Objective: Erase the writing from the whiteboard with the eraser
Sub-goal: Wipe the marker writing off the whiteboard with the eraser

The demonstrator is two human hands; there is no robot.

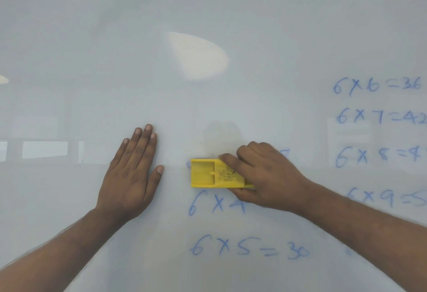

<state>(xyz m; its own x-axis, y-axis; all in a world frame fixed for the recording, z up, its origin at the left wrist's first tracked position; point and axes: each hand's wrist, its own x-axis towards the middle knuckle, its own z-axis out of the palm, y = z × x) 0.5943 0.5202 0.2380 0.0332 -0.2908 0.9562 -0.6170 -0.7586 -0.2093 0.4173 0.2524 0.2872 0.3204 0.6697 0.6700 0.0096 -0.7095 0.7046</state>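
Eraser (217, 173), yellow, lies flat on the whiteboard (92, 60), its right end gripped by the right hand (265, 176). Left hand (131, 176) rests flat, fingers spread, just left. Blue writing (249, 249) fills the right; the left is bare.

whiteboard (92, 49), blue writing (249, 249), yellow eraser (208, 173)

We find the right hand (265, 176) covering the eraser's (208, 173) 3 o'clock end and part of the "6 x 4" line (215, 203). At 3 o'clock, the right-column sums (379, 118) are cut by the frame edge.
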